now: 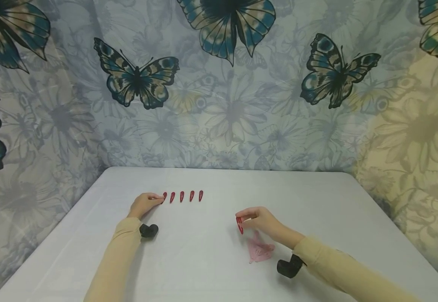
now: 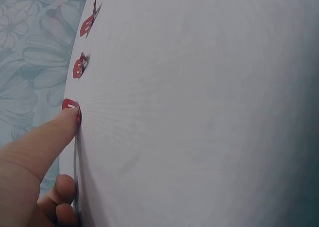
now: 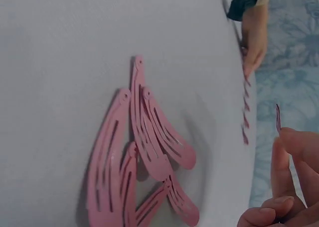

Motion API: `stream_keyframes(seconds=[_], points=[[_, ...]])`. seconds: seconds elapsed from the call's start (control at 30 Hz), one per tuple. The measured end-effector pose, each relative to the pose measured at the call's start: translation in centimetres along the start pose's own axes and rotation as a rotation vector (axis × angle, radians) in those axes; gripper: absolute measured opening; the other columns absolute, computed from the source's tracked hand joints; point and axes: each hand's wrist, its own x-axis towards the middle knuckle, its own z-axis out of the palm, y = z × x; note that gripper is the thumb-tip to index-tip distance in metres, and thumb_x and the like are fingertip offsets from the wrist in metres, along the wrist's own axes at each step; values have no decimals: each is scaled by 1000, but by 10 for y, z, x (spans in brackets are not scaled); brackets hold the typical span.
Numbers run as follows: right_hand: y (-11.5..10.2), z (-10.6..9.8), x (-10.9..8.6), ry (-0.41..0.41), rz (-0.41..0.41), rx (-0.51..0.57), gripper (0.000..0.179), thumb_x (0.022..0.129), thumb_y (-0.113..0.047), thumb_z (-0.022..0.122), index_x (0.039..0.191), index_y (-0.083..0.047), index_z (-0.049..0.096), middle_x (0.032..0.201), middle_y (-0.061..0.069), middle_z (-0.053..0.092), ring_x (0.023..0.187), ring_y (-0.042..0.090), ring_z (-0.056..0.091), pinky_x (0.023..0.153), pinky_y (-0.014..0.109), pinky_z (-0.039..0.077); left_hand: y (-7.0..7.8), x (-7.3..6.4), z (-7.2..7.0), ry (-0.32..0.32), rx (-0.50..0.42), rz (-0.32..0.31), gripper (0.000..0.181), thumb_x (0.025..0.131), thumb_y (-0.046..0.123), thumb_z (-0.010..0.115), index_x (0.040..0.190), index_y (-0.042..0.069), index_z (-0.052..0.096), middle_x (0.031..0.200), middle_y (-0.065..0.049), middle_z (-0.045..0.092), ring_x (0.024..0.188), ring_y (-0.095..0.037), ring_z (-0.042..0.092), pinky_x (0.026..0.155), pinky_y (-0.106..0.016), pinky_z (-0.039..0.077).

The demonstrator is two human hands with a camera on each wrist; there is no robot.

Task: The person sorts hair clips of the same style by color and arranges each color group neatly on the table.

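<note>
My left hand (image 1: 146, 204) is at the left end of a row of red snap hair clips (image 1: 182, 196) on the white table. It pinches the leftmost red clip (image 2: 70, 104), with the thumb tip over part of it in the left wrist view. Above the table, my right hand (image 1: 262, 221) holds another red hair clip (image 1: 239, 225) between thumb and fingertips; the clip shows edge-on in the right wrist view (image 3: 278, 118). Below that hand lies a loose pile of pink snap hair clips (image 3: 149, 142), overlapping one another.
The white table (image 1: 204, 260) reaches back to a wall hung with butterfly-and-flower cloth (image 1: 234, 138). Black wrist cameras (image 1: 149, 230) sit on both forearms, the right one (image 1: 290, 266) low over the table in front of the pink pile.
</note>
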Motion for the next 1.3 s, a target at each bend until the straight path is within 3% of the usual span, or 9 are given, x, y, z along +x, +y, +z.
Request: stream_keyframes(seconds=[0.17, 0.7, 1.3], points=[[-3, 3, 25, 33, 12, 23, 34, 77, 0, 62, 110, 11, 58, 97, 11, 63, 88, 17, 55, 79, 33, 42, 1, -1, -1, 4, -6, -11, 26, 81, 28, 66, 93, 5, 70, 96, -13, 61, 85, -29, 54, 77, -44, 39], [-17, 18, 108, 212, 35, -15, 30, 75, 3, 67, 104, 6, 64, 89, 7, 64, 86, 19, 54, 81, 35, 42, -4, 1, -1, 24, 5, 11, 26, 80, 30, 67, 90, 6, 71, 94, -12, 63, 85, -28, 55, 76, -43, 40], [9, 34, 142, 348, -1, -46, 21, 69, 7, 67, 90, 3, 68, 77, 8, 64, 71, 18, 56, 64, 29, 43, -2, -1, 2, 34, -7, -12, 24, 78, 31, 69, 88, 9, 72, 88, -5, 63, 79, -22, 54, 74, -40, 39]])
